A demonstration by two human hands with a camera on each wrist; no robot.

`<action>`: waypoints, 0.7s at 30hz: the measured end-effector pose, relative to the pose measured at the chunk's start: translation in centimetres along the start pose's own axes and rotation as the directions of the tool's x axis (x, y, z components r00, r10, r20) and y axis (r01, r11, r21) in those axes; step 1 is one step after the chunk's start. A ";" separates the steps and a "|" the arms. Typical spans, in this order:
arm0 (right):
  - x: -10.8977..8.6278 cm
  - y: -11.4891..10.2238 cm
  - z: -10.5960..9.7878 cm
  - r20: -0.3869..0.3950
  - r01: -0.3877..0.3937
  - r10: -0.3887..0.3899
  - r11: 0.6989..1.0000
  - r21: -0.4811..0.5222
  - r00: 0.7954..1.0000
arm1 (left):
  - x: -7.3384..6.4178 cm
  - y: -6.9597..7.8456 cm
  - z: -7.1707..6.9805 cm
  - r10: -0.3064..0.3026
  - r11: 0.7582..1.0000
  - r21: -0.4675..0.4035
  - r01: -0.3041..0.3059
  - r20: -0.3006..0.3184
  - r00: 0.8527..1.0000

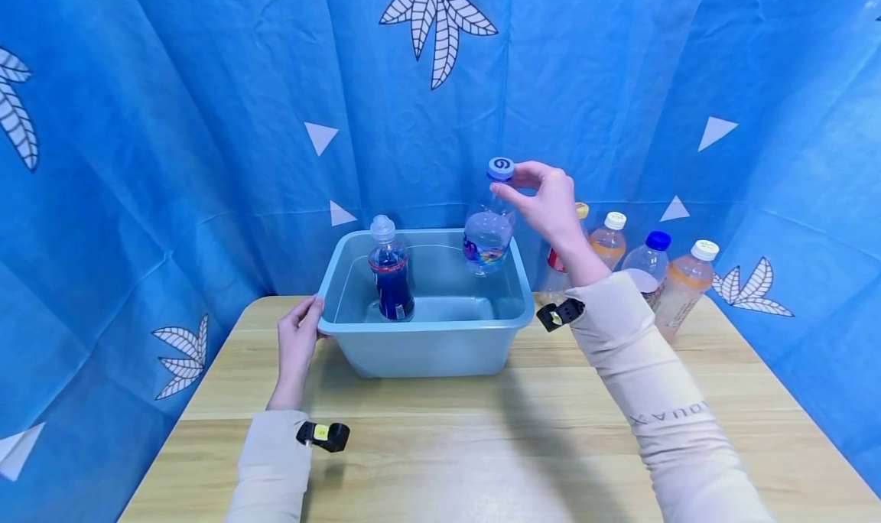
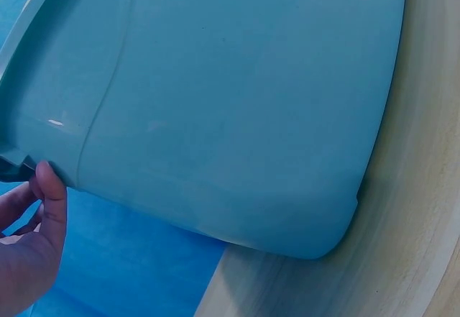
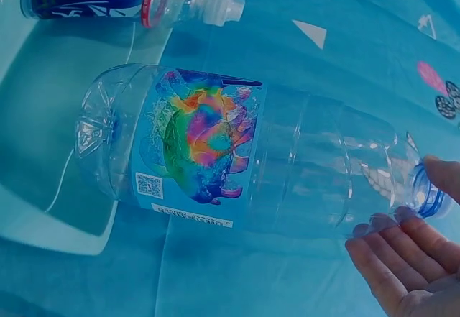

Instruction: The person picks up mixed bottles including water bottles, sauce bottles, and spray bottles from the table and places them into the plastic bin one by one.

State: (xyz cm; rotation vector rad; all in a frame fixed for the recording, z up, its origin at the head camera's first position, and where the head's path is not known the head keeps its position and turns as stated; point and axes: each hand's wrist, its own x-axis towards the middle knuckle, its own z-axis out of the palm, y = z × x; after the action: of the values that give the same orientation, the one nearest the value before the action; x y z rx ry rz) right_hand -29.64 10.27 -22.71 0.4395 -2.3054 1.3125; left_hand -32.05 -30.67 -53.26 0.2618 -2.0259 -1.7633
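My right hand (image 1: 548,202) pinches a clear water bottle (image 1: 487,238) by its neck, just under the blue cap. The bottle hangs nearly upright over the right part of a blue-green plastic tub (image 1: 427,351), and its colourful label shows in the right wrist view. Inside the tub, toward the left, stands a bottle with a dark blue wrapper (image 1: 394,286) and a clear cap. My left hand (image 1: 298,343) grips the tub's left rim, thumb and fingers about the edge; the left wrist view shows the thumb (image 2: 52,198) against the tub's side.
Right of the tub, partly behind my right forearm, several bottles stand on the wooden table (image 1: 427,446): one with a blue cap (image 1: 647,267), an orange-and-clear one with a white cap (image 1: 686,282), and others. A blue patterned curtain (image 1: 585,72) hangs behind the table.
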 end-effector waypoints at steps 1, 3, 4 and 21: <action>0.1 -0.1 0.2 0.006 -0.001 0.001 1.000 0.000 1.000 | -0.1 0.2 -0.1 -0.009 1.000 -0.002 0.009 0.007 1.000; 0.4 -0.2 0.6 0.016 -0.008 0.008 1.000 -0.002 1.000 | -1.4 2.4 -0.1 -0.015 0.999 -0.049 0.017 0.040 0.999; 0.5 -0.3 0.8 0.021 -0.016 0.016 1.000 -0.006 1.000 | -1.4 2.6 -0.2 -0.022 0.998 -0.057 0.025 0.049 0.999; 2.6 -0.4 4.0 0.101 -0.118 0.123 0.991 -0.055 0.987 | -0.1 0.2 -0.1 0.023 0.999 -0.026 -0.022 0.017 1.000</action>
State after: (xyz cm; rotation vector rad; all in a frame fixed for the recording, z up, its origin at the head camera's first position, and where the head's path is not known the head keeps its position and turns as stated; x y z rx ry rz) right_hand -32.58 6.47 -22.87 0.3654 -2.4802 1.3139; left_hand -31.89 -30.66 -53.09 0.2155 -2.0086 -1.7833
